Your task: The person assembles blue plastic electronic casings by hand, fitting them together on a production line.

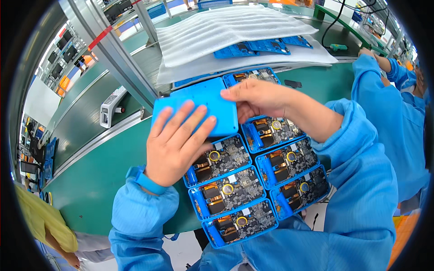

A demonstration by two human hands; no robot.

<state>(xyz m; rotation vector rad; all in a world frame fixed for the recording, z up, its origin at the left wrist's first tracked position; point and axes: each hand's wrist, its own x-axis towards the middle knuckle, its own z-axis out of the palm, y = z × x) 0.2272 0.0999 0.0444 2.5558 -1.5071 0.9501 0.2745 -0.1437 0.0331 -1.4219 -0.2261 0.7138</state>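
Note:
A flat, bright blue plastic housing (205, 92) is held above the near rows of opened devices. My left hand (174, 147), wearing a blue wrist strap, lies on its face with the fingers spread. At its right edge my right hand (253, 97) grips it, thumb on top and the other fingers curled by the side. Whether it is one housing or two overlapping ones, I cannot tell. Below are several blue open cases, such as this device case (228, 189), each showing a dark circuit board, a blue cylindrical cell and a round yellow-ringed part.
White foam sheets (235, 38) with blue cases (253, 47) between them lie at the back of the green table (99, 180). A metal post (108, 58) rises at left, near a white handheld device (111, 107). Another person's blue sleeve (377, 117) is at right.

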